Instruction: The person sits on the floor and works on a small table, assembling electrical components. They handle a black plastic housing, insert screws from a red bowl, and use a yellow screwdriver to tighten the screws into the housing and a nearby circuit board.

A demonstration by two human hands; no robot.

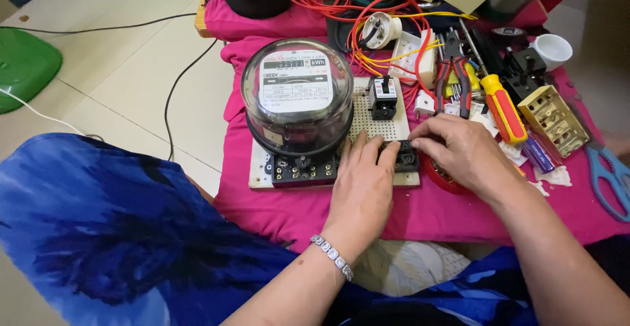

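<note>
Blue clothing (98,234) fills the near left. Left hand (363,181) lies flat, fingers together, steadying the perforated board (380,126) beside the meter (296,96). Right hand (459,152) pinches a small black block (407,158) at the board's front edge. Keep the board pressed down and the block square. Screwdriver (502,108) lies rightward.

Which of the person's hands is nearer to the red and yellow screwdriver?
The right hand. It lies just left of and below the screwdriver, not touching it. The left hand rests farther left on the white board, beside the round meter.
</note>
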